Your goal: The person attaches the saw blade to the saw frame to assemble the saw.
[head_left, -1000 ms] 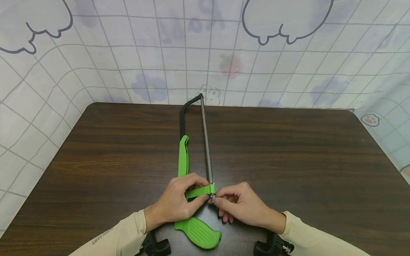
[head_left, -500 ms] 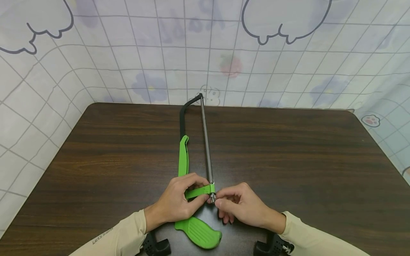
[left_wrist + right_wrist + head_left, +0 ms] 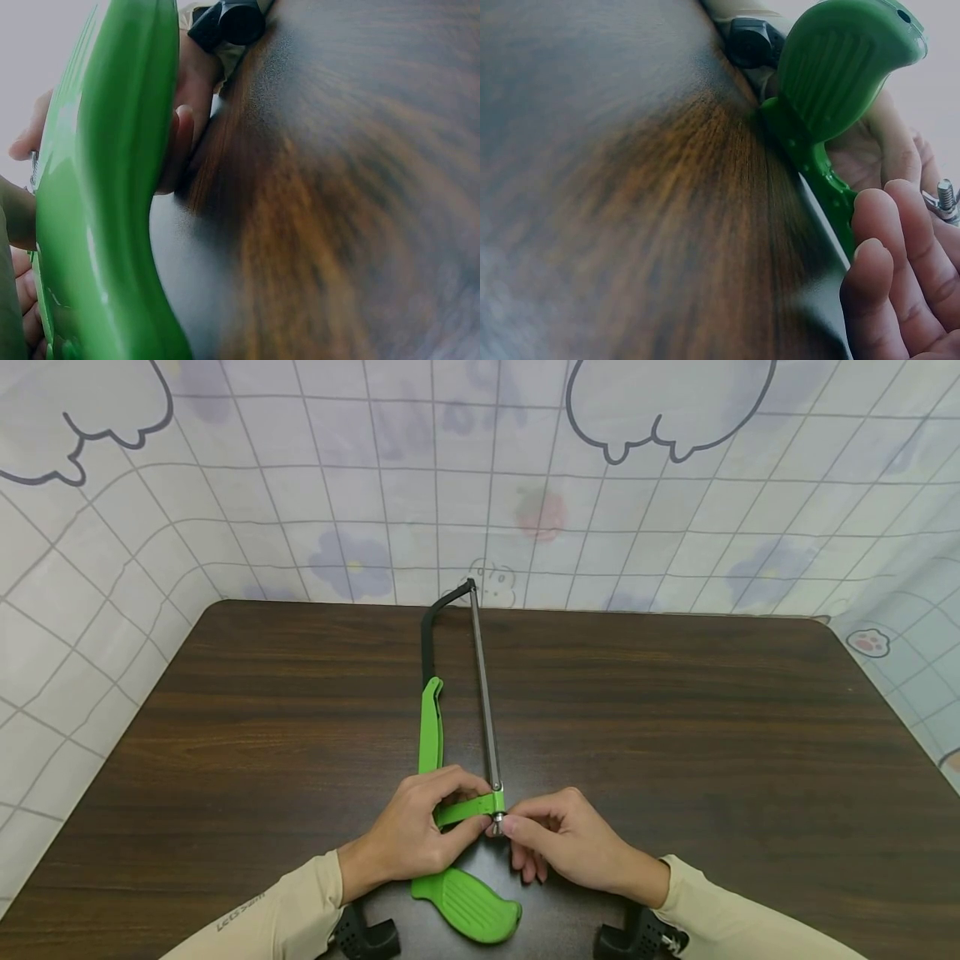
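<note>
A hacksaw (image 3: 430, 727) with a green and black frame lies lengthwise in front of me in the head view. Its silver blade (image 3: 483, 693) runs along the right side, and the green handle (image 3: 468, 906) points toward me. My left hand (image 3: 412, 831) grips the frame's short green arm (image 3: 467, 808) between thumb and fingers. At the end of that arm is a small metal wing nut (image 3: 498, 827), pinched by the thumb and index finger of my right hand (image 3: 570, 843). A threaded bolt end (image 3: 946, 193) sticks out of the nut in the right wrist view.
The dark wooden table (image 3: 675, 718) stretches out on both sides of the hacksaw. Behind it hangs a white gridded cloth (image 3: 450, 493) with printed clouds and flowers. A black wrist mount (image 3: 367, 935) sits under the left sleeve, another mount (image 3: 641, 935) under the right.
My right thumb backed slightly off the wing nut, then moved back onto it, and the nut's wings look turned. The hacksaw has shifted a touch to the right; the left hand keeps its grip.
</note>
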Motion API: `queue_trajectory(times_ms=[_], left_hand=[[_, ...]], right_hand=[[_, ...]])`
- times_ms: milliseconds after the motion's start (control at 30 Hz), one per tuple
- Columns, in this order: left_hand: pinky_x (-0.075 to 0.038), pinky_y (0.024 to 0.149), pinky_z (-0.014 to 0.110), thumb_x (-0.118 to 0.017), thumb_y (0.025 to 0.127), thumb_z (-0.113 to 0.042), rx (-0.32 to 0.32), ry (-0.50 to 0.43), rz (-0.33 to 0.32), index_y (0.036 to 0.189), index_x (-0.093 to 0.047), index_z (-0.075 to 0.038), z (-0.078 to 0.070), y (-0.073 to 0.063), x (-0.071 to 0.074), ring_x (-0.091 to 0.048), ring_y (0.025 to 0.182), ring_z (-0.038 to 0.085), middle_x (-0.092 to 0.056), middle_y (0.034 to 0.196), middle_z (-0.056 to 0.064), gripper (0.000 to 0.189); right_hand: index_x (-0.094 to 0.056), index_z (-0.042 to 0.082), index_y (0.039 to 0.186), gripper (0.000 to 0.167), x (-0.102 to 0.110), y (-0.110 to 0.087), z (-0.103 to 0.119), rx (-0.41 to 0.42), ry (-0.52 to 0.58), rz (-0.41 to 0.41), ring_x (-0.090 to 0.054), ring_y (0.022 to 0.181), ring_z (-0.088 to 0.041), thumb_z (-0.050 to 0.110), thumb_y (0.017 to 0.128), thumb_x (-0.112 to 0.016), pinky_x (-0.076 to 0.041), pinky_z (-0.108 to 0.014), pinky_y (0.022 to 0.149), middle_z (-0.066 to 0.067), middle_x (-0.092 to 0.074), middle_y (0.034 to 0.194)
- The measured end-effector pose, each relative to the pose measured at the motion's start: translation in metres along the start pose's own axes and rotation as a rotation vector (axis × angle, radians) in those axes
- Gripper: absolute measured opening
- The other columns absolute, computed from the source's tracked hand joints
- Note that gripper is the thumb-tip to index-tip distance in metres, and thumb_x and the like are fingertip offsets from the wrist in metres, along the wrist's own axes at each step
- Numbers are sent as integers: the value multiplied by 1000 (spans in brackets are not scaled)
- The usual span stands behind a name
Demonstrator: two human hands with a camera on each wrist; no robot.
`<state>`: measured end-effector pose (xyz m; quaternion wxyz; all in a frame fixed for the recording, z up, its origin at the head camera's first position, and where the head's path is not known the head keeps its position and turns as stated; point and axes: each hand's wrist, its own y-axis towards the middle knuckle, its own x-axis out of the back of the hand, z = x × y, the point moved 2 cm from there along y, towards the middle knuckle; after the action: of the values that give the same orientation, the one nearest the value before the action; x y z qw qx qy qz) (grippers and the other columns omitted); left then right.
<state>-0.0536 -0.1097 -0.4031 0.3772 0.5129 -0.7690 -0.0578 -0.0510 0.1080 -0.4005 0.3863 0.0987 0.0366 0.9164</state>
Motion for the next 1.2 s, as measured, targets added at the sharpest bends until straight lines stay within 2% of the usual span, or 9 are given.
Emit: queue_trajectory(times_ms=[533, 667, 1000, 1200], left_hand=[[-47, 65, 18, -76, 90, -9, 10, -3, -2, 108, -71, -18, -1, 0, 0, -51, 71, 2, -68, 89, -5, 21], [-47, 65, 17, -76, 90, -9, 22, 0, 1, 108, -71, -18, -3, 0, 1, -51, 72, 1, -68, 89, -5, 21], [-46, 64, 17, -74, 92, -8, -23, 3, -7, 108, -71, -17, 0, 0, 0, -52, 70, 3, -68, 87, -3, 19], [-47, 65, 17, -75, 90, -8, -9, 8, -7, 109, -71, -17, -1, 0, 1, -52, 71, 3, -68, 88, -3, 21]], right_hand=[[-74, -4, 97, 30, 1, -1, 0, -19, 29, -4, -62, 51, -21, 5, 108, -48, -52, -33, 44, -23, -65, 67], [-75, -6, 100, 29, 1, -1, 1, -23, 51, -2, -62, 50, -23, 4, 108, -49, -52, -34, 44, -25, -65, 66], [-75, -8, 101, 28, 1, -1, 1, -29, 65, -3, -63, 50, -24, 4, 107, -50, -52, -33, 43, -26, -65, 66], [-74, -7, 99, 29, 2, -1, 1, -17, 56, 0, -62, 52, -24, 3, 107, -49, -52, -33, 44, -25, -65, 68]])
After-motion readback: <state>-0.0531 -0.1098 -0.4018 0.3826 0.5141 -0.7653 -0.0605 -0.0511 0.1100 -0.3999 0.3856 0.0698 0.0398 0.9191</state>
